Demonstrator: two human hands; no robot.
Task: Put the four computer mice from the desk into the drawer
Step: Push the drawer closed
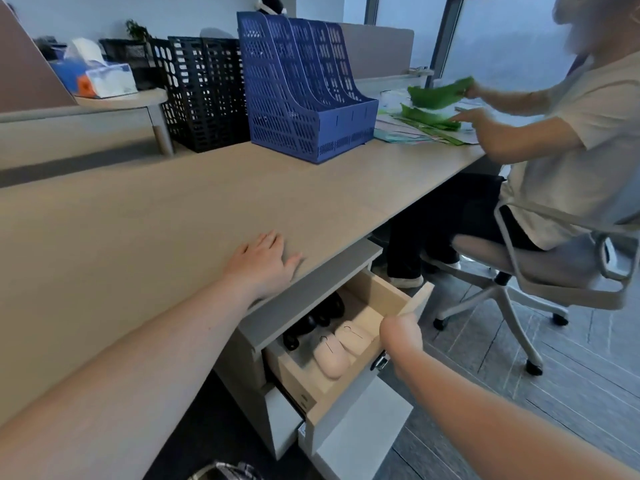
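The wooden drawer under the desk stands pulled out. Inside lie two beige mice side by side near the front, and two black mice behind them, partly hidden under the cabinet top. My left hand rests flat on the desk near its front edge, fingers spread, holding nothing. My right hand is at the drawer's front panel, fingers curled on its top edge.
A blue file rack and black mesh racks stand at the back of the desk, a tissue box on a shelf at left. A person on a swivel chair sorts green papers at right.
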